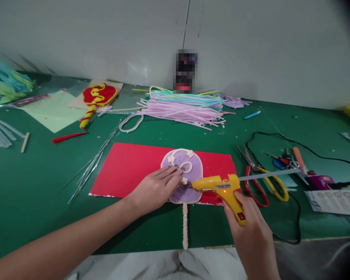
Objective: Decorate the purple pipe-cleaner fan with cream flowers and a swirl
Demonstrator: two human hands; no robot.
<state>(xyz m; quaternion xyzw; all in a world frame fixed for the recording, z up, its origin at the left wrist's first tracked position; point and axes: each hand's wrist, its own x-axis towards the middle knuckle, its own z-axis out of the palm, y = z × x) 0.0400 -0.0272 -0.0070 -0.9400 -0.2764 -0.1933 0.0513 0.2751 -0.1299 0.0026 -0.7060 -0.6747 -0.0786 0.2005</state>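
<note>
A round lilac fan (195, 175) with a cream edge, small cream flowers and a twisted cream handle (185, 229) lies on a red board (128, 167). My left hand (154, 187) rests on the fan's left part, thumb and fingertips closed at a curled cream pipe cleaner (187, 167). The exact grip is partly hidden. My right hand (252, 225) is wrapped round the grip of a yellow hot glue gun (221, 184). Its indicator glows orange, a clear glue stick (268, 174) sticks out of its back, and its nozzle touches or nearly touches the fan beside my left fingers.
Red-and-yellow-handled scissors (258, 175), keys (286, 161) and a black cord (300, 225) lie right. Behind are bundled pipe cleaners (183, 107), a red-and-yellow fan (99, 95) and a pixelated upright object (185, 72) against the wall. Thin wires (96, 161) lie left.
</note>
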